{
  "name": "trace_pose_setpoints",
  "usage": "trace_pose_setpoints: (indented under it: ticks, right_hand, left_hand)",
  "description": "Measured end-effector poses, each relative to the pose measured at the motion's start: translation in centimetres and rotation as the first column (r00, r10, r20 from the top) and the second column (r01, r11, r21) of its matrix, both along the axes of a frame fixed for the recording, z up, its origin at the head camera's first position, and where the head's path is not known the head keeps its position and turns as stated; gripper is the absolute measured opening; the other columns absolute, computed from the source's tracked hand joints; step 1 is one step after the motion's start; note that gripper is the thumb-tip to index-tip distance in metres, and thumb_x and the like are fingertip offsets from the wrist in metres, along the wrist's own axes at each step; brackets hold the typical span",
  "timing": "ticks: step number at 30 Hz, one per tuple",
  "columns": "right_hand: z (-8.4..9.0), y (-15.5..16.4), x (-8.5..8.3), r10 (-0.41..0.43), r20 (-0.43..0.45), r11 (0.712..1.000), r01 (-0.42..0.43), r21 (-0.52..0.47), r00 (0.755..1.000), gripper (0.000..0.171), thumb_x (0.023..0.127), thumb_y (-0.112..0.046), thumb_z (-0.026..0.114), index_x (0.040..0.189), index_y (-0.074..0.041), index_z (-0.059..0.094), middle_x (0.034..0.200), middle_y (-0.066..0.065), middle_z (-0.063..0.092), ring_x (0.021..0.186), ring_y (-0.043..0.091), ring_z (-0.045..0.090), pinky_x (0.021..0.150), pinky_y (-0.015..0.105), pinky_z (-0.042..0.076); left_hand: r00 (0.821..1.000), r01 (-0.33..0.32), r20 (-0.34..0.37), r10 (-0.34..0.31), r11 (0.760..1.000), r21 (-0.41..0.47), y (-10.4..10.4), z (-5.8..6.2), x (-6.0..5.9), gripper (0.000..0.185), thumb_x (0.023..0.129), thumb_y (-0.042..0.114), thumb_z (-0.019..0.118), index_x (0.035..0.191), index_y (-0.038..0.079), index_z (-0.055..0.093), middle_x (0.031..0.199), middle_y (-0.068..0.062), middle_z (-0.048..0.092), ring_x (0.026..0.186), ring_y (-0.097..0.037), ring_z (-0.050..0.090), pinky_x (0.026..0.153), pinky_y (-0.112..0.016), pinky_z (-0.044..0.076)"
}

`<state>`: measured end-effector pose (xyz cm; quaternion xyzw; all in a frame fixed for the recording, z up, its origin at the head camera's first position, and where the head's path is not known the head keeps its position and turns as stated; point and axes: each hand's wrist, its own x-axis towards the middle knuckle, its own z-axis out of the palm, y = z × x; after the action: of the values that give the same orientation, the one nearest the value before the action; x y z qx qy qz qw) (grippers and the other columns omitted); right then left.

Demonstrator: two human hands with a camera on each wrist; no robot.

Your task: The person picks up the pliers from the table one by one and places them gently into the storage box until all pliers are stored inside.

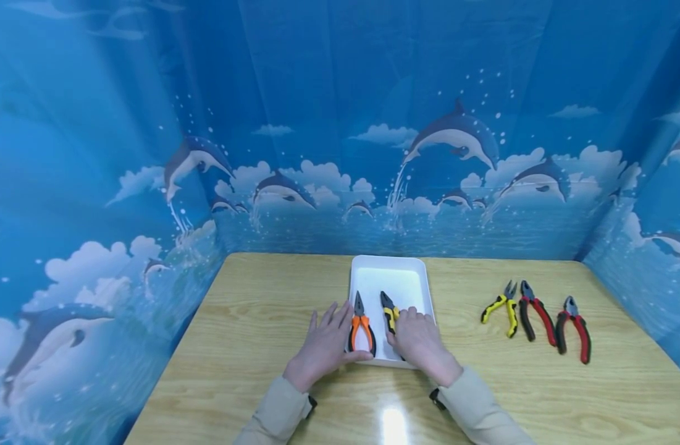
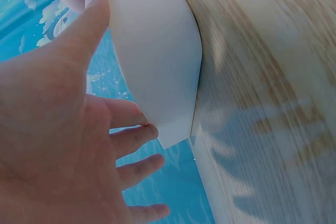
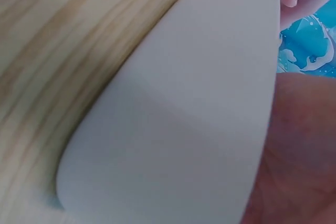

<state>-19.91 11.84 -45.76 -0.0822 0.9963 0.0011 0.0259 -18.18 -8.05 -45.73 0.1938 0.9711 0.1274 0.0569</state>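
- My left hand lies at the near-left corner of the white tray. The fingers are spread and nearly straight along the tray's left side, and the thumb points along its near edge.
- The left wrist view confirms this: the fingers are extended and apart, with one fingertip touching the tray's outer wall. The thumb reaches up beside that wall. I grip nothing with this hand.
- My right hand rests on the near-right corner of the tray, fingers laid over the rim. Whether they curl round the rim or only rest on it I cannot tell from the head view.
- The right wrist view shows mostly the tray's white wall close up, with my palm against it at the right edge of the frame and a fingertip at the top corner. The grip itself is not clear.
- The tray sits on the wooden table, at the middle of it and near the far edge.
- Inside the tray lie two tools side by side: orange-handled pliers on the left, just beside my left thumb, and yellow-and-black pliers on the right, their handles partly hidden under my right hand.
- To the right of the tray, well apart from it, three more tools lie in a row on the table: yellow-handled pliers, red-and-black long pliers and red-handled cutters.
- A blue dolphin-printed backdrop surrounds the table on three sides.
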Motion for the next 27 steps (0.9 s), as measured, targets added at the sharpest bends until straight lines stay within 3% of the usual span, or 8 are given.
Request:
trace_pose_setpoints:
  ticks: [9, 15, 27]
  right_hand:
    - [-0.3, 0.1, -0.1, -0.012, 0.04, 1.0, 0.012, 0.002, 0.999, 0.049, 0.095, -0.04, 0.069, 0.103, 0.008, 0.062, 0.081, 0.011, 0.049, 0.068, 0.02, 0.047, 0.06, 0.033, 0.045]
    - [-0.2, 0.5, 0.0, 0.018, 0.05, 1.0, -0.017, -0.017, 0.999, 0.052, 0.089, -0.042, 0.077, 0.105, 0.006, 0.062, 0.085, 0.012, 0.051, 0.07, 0.021, 0.05, 0.062, 0.035, 0.05]
    - [0.1, 1.9, 1.1, 0.057, 0.022, 0.993, -0.054, -0.103, 0.998, 0.055, 0.085, -0.04, 0.081, 0.105, 0.007, 0.061, 0.083, 0.012, 0.051, 0.064, 0.018, 0.049, 0.052, 0.033, 0.047]
  left_hand:
    - [1.0, -0.002, 0.002, 0.002, 1.0, 0.006, 0.0, 0.0, 0.0, 0.104, 0.085, 0.07, 0.063, 0.159, 0.006, 0.03, 0.167, -0.011, 0.025, 0.153, -0.039, 0.021, 0.12, -0.068, 0.016]
    - [1.0, 0.005, 0.001, -0.005, 1.0, 0.016, 0.0, 0.1, 0.0, 0.102, 0.086, 0.068, 0.063, 0.159, 0.005, 0.03, 0.166, -0.012, 0.026, 0.152, -0.04, 0.021, 0.12, -0.069, 0.017]
    - [1.0, 0.011, 0.004, -0.011, 1.0, 0.017, -0.1, 0.1, 0.1, 0.102, 0.086, 0.069, 0.062, 0.159, 0.004, 0.03, 0.166, -0.013, 0.026, 0.152, -0.04, 0.021, 0.12, -0.068, 0.017]
